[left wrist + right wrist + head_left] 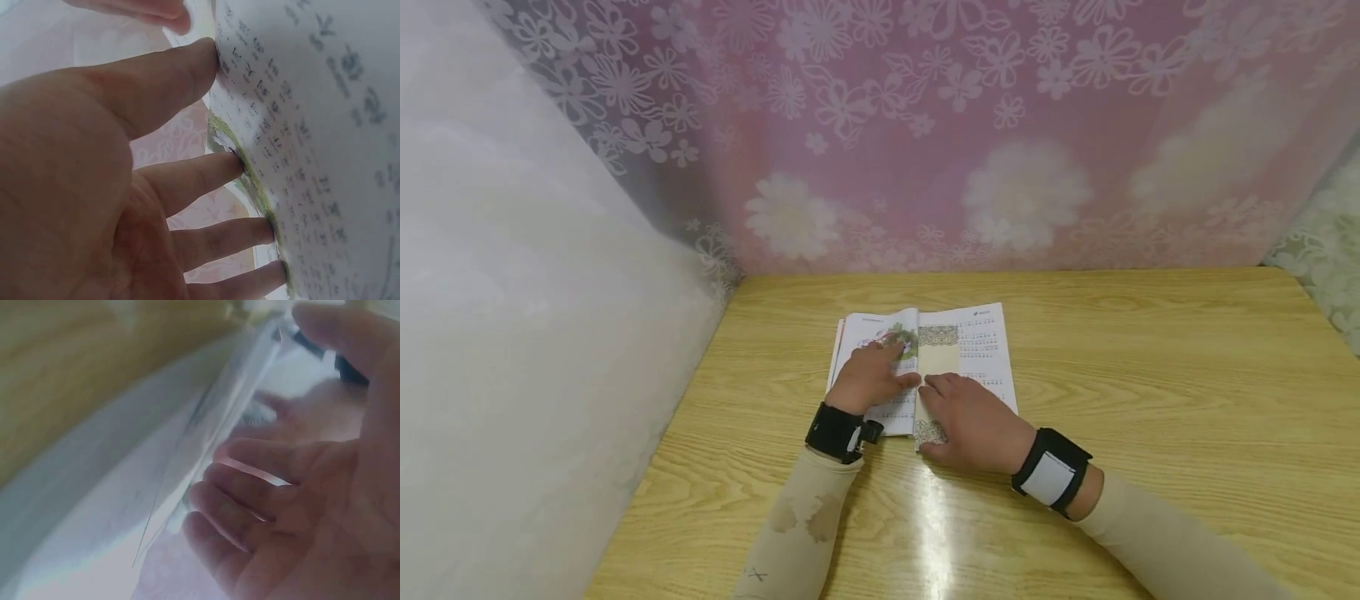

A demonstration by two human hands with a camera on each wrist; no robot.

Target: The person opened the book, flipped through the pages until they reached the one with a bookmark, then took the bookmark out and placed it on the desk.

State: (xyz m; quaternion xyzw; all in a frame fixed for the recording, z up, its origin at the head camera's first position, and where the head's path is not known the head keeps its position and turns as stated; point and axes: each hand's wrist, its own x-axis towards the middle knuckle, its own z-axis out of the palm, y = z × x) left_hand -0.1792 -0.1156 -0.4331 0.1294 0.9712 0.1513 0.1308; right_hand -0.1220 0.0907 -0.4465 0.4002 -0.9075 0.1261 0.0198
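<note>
An open book (988, 387) with printed text lies on the table. Along its spine, on the right page, is a cream bookmark-like strip (938, 360) with dark ornate bands at both ends. My left hand (871, 379) rests on the left page over a green and purple picture, its thumb by the spine. In the left wrist view the spread fingers of the left hand (137, 169) touch the printed page (331, 162). My right hand (977, 421) lies on the strip's lower part, fingertips near the spine. The right wrist view shows the right hand's (287, 494) fingers slightly bent, gripping nothing visible.
The wood-grain table (1150, 400) extends around the book. A pink flowered curtain (910, 167) hangs behind its far edge, and a white surface (550, 292) stands at the left. Black bands sit on both wrists.
</note>
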